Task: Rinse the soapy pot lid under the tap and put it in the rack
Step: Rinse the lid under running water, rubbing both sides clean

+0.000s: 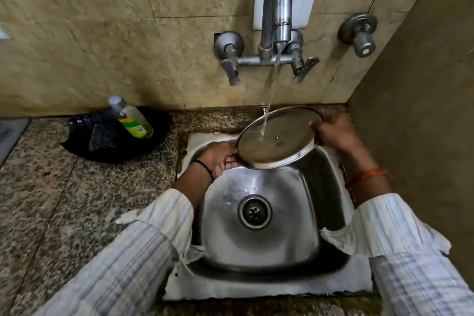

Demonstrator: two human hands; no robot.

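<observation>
- The lid (278, 136) is held tilted over the back of the sink (259, 259), its inner face turned up toward the camera, with a small stud at its middle.
- Water (272, 90) falls in a thin stream from the tap (278, 2) and strikes the lid's inner face left of centre; a wet film pools toward the lid's lower left.
- The left hand (220, 159) grips the lid's lower-left rim, fingers curled under the edge. A dark band sits on that wrist.
- The right hand (336, 133) grips the lid's right rim, fingers curled round it. An orange thread is tied at that wrist.
- Both forearms wear rolled-up, pale striped sleeves (143, 251).
- Below the lid the steel basin shows its drain (254, 211) near the middle.
- The tap is wall-mounted, with two lever handles (230, 69) either side of the spout; a separate valve (360, 36) is fixed to the wall further right.
- On the speckled counter (64, 200) to the left of the sink stands a black dish (107, 151) holding a soap bottle (132, 118) with a yellow-green label, leaning against the wall, and a dark scrubber (101, 136) beside it.
</observation>
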